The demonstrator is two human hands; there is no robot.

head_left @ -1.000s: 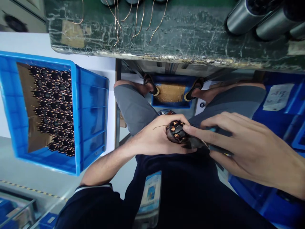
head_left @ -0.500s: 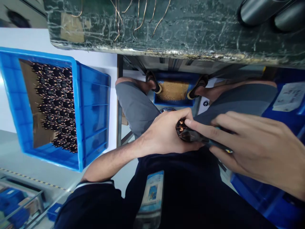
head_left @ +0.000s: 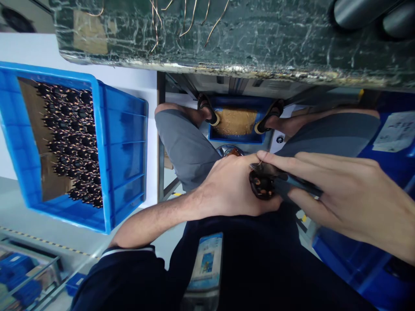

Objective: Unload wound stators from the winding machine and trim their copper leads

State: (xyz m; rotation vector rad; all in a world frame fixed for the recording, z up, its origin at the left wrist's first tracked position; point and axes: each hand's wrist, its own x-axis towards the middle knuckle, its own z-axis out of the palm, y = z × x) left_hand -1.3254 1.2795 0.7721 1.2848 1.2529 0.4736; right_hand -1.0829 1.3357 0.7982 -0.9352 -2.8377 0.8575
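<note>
My left hand point(head_left: 231, 185) is closed around a small round black part with copper wire ends point(head_left: 262, 185), its open face turned up towards me. The kind of part is hard to make out. In my right hand point(head_left: 350, 194) is a pair of wire cutters point(head_left: 282, 175), with fingers wrapped round the dark handles. The cutter jaws lie over the upper rim of the black part, close to a thin wire. The index fingertip of my right hand reaches the jaws beside the left hand's knuckles.
A blue crate point(head_left: 126, 147) at left holds rows of similar black coil parts point(head_left: 73, 142) with cardboard. Cut copper wires point(head_left: 191, 19) lie on the worn green bench point(head_left: 275, 47). Between my feet is a blue tray point(head_left: 240, 137) with wire clippings. Blue bins stand at right.
The cutter jaws have come to the part's upper rim, where a fingertip and copper ends showed before. The part and my left hand sit slightly further right, and the part is turned.
</note>
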